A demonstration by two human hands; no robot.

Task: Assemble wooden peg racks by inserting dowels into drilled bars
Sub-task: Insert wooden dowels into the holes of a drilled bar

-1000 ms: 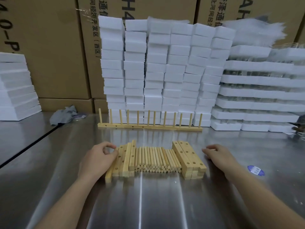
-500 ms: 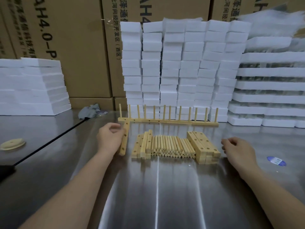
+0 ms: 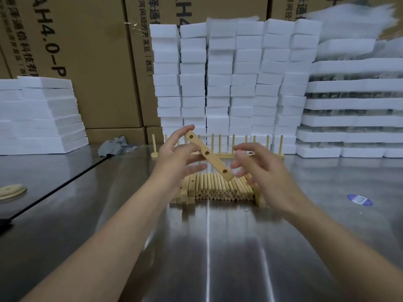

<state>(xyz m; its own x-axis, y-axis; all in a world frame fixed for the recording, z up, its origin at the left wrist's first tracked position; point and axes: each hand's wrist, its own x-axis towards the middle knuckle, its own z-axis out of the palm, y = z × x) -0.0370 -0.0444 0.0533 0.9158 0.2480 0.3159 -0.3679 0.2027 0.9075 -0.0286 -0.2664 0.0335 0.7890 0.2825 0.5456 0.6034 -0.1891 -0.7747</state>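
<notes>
Both hands are lifted above the metal table [image 3: 207, 258], near its middle. The left hand [image 3: 174, 160] grips a drilled bar [image 3: 207, 152] at the bar's upper half, with one finger stretched along the top end. The bar is in the air and tilted: its high end points up and to the left, its low end comes down to the right, and three round holes show on the face turned to the camera. The right hand [image 3: 270, 173] holds nothing, and its fingers are spread and loose, just beside the low end of the bar. This hand is blurred, so I cannot tell if a fingertip touches the wood. Under the hands a row of dowels [image 3: 218, 188] lies side by side on the table, with spare bars [image 3: 186, 192] standing on edge at its left end. Another pile at the right end is mostly hidden behind the right hand. Behind the hands a finished rack [image 3: 265, 156] stands with its pegs upright. Further back rise columns of white foam blocks [image 3: 220, 83] in front of cardboard boxes [image 3: 91, 62]. A grey cloth [image 3: 113, 144] lies at the left, flat wooden discs [image 3: 11, 190] near the left edge, and a blue sticker [image 3: 359, 199] at the right.
</notes>
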